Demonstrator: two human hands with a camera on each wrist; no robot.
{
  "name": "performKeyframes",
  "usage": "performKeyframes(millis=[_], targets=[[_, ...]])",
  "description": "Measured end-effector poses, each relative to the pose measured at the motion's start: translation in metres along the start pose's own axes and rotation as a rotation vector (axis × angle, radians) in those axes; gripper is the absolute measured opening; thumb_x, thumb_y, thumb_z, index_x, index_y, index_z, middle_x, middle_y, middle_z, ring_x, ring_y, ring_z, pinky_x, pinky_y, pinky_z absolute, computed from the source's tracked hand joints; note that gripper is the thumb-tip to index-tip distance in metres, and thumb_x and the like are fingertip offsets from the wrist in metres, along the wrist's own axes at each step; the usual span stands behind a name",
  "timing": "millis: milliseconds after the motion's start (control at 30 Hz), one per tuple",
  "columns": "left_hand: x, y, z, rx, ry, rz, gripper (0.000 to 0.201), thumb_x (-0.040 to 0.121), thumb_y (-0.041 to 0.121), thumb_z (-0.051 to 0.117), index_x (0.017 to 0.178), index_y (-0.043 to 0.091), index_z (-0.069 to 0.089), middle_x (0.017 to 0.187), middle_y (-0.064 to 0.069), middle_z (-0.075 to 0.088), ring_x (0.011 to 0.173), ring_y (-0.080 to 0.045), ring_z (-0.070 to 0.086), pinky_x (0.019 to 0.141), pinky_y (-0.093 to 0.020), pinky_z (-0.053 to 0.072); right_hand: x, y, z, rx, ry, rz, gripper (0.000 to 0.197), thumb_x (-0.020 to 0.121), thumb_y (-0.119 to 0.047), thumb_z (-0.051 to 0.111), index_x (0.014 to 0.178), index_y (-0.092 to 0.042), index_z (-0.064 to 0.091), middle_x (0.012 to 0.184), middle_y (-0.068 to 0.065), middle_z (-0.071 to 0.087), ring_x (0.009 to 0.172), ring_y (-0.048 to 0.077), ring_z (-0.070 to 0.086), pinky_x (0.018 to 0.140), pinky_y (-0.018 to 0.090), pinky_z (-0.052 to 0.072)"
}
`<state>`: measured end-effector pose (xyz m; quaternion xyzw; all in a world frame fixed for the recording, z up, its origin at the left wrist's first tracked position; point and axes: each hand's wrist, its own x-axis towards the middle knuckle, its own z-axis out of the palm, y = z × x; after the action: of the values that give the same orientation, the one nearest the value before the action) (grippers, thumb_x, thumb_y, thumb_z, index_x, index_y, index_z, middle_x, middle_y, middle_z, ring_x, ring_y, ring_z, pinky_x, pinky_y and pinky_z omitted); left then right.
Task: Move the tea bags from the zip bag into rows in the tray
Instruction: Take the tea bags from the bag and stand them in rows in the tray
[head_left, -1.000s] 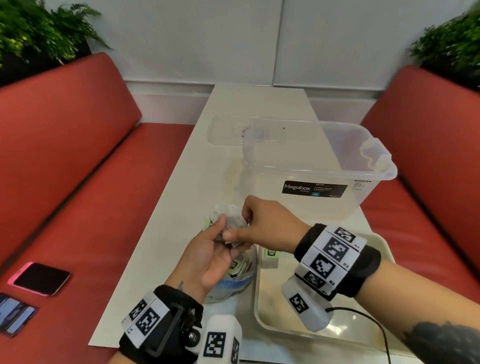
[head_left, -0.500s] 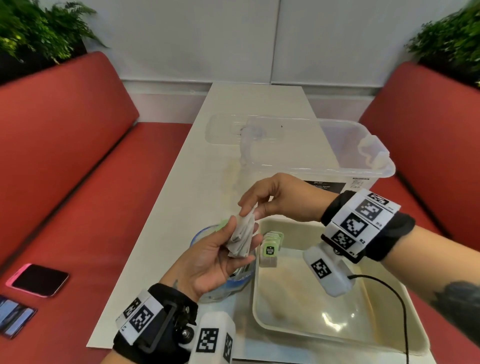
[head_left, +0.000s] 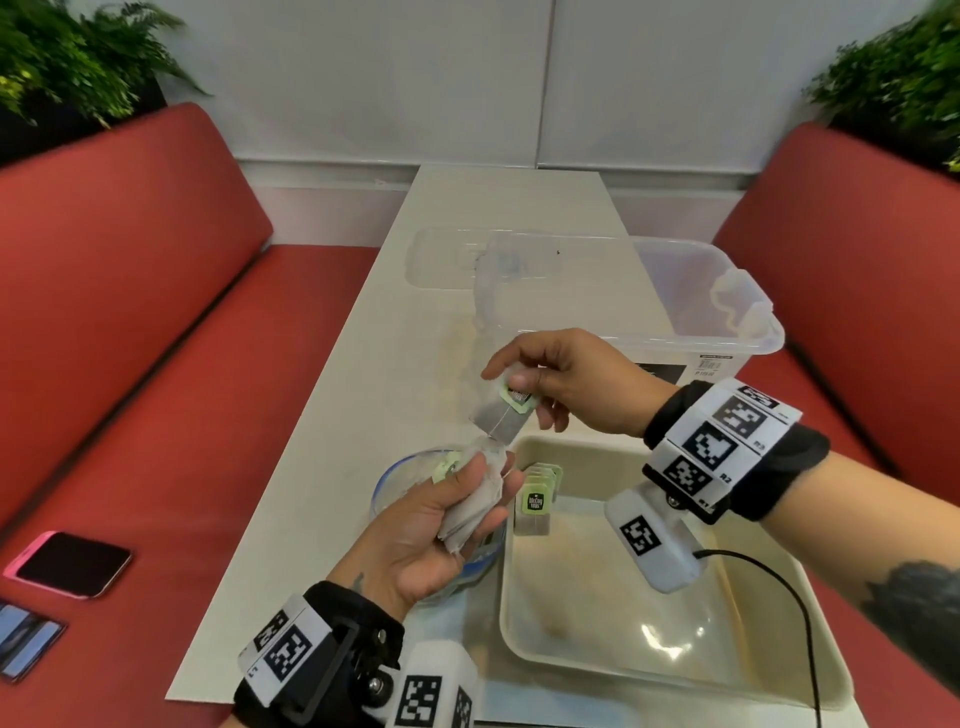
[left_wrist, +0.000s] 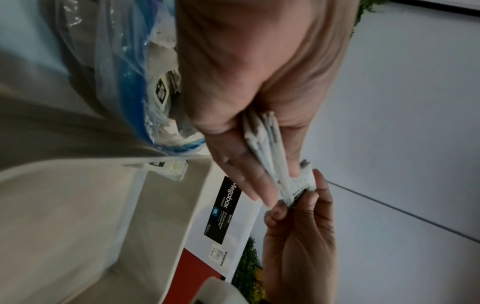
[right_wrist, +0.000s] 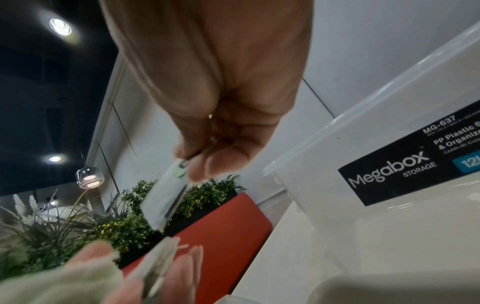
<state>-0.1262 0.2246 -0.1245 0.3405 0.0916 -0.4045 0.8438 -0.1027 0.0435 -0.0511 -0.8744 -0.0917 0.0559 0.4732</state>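
My left hand (head_left: 457, 512) holds a small stack of grey tea bags (head_left: 475, 506) palm-up above the clear zip bag (head_left: 402, 483) with its blue rim. My right hand (head_left: 524, 387) pinches a single tea bag (head_left: 501, 418) by its green tag, just above the stack. In the left wrist view the stack of tea bags (left_wrist: 270, 156) is clamped between thumb and fingers, and the right hand's fingertips (left_wrist: 293, 203) pinch the top one. The beige tray (head_left: 753, 670) lies to the right, with a short row of tea bags (head_left: 537, 499) upright in its far left corner.
A clear Megabox storage bin (head_left: 665, 306) stands behind the tray, its lid (head_left: 467, 257) lying flat farther back. Red benches flank the white table (head_left: 322, 447). Two phones (head_left: 70, 564) lie on the left bench. A black cable (head_left: 789, 613) crosses the tray.
Both hands have risen out of the zip bag. The right hand has pulled one tea bag up off the stack that stays in the left hand.
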Motion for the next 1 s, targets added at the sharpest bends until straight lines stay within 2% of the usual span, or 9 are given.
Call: performKeyframes(millis=[100,200,333,400,467,600,767,900,1000], targets=[[0.003,0.001,-0.005,0.094,0.007,0.135,0.041,0.072,0.011,0.057,0.113,0.009,0.059,0.091,-0.007,0.072,0.076,-0.014,0.072,0.047,-0.019,0.054,0.003,0.000,-0.005,-0.111,0.002,0.068,0.016,0.090,-0.004,0.057,0.100,-0.017,0.056,0.066,0.001,0.053,0.039,0.011,0.050,0.041,0.023,0.046],[0.002,0.005,-0.006,0.334,-0.018,0.257,0.048,0.069,0.004,0.061,0.116,0.011,0.057,0.100,-0.010,0.068,0.079,-0.019,0.071,0.049,-0.025,0.054,0.004,-0.004,-0.009,-0.428,-0.033,0.062,0.011,0.086,-0.008,0.062,0.092,-0.017,0.060,0.070,-0.001,0.056,0.044,0.009,0.050,0.042,0.017,0.042],[0.005,0.005,-0.002,0.599,-0.042,0.330,0.060,0.063,0.001,0.079,0.115,0.026,0.063,0.119,-0.009,0.064,0.101,-0.027,0.066,0.069,-0.032,0.057,0.003,-0.009,-0.007,-0.597,-0.135,0.030,0.024,0.088,-0.008,0.059,0.103,-0.024,0.066,0.075,-0.009,0.056,0.053,-0.002,0.047,0.051,0.005,0.038],[0.005,0.005,0.003,0.668,-0.066,0.347,0.050,0.068,-0.001,0.076,0.105,0.031,0.067,0.120,-0.004,0.064,0.098,-0.016,0.067,0.068,-0.027,0.056,0.005,-0.009,-0.005,-0.571,-0.140,0.026,0.023,0.087,-0.009,0.061,0.103,-0.025,0.066,0.073,-0.012,0.057,0.052,-0.003,0.049,0.053,0.005,0.039],[0.005,0.005,0.007,0.701,-0.081,0.340,0.049,0.074,-0.010,0.069,0.105,0.028,0.065,0.108,-0.005,0.067,0.082,-0.008,0.068,0.061,-0.021,0.055,0.005,-0.010,-0.004,-0.580,-0.113,0.011,0.015,0.085,-0.013,0.065,0.097,-0.022,0.068,0.072,-0.010,0.059,0.053,-0.001,0.051,0.054,0.008,0.039],[0.005,0.004,0.006,0.720,-0.097,0.317,0.049,0.075,-0.011,0.066,0.110,0.023,0.063,0.100,-0.006,0.070,0.080,-0.011,0.068,0.061,-0.025,0.056,0.001,-0.009,-0.006,-0.644,-0.065,-0.003,0.006,0.079,-0.021,0.071,0.081,-0.026,0.069,0.078,-0.003,0.065,0.067,0.009,0.054,0.064,0.024,0.043],[0.010,0.004,-0.010,0.575,0.012,0.346,0.049,0.072,0.001,0.072,0.117,0.016,0.061,0.107,-0.018,0.065,0.088,-0.028,0.068,0.062,-0.033,0.056,-0.005,0.004,-0.011,-0.704,-0.119,0.132,0.014,0.071,-0.023,0.079,0.074,-0.029,0.066,0.069,-0.012,0.060,0.067,0.006,0.053,0.062,0.021,0.040],[0.009,0.006,-0.017,0.364,0.080,0.334,0.049,0.072,0.016,0.063,0.120,0.005,0.056,0.099,-0.017,0.067,0.084,-0.026,0.067,0.052,-0.027,0.056,-0.006,0.025,0.003,-0.805,-0.219,0.225,0.012,0.070,-0.022,0.079,0.077,-0.025,0.069,0.061,-0.017,0.054,0.067,0.006,0.053,0.059,0.021,0.038],[0.007,0.004,-0.019,0.322,0.095,0.306,0.032,0.084,0.020,0.054,0.113,0.008,0.058,0.090,-0.009,0.072,0.078,-0.018,0.070,0.049,-0.024,0.055,-0.004,0.042,0.022,-0.848,-0.294,0.268,0.011,0.072,-0.017,0.076,0.080,-0.022,0.071,0.063,-0.014,0.056,0.070,0.010,0.053,0.052,0.019,0.033]])
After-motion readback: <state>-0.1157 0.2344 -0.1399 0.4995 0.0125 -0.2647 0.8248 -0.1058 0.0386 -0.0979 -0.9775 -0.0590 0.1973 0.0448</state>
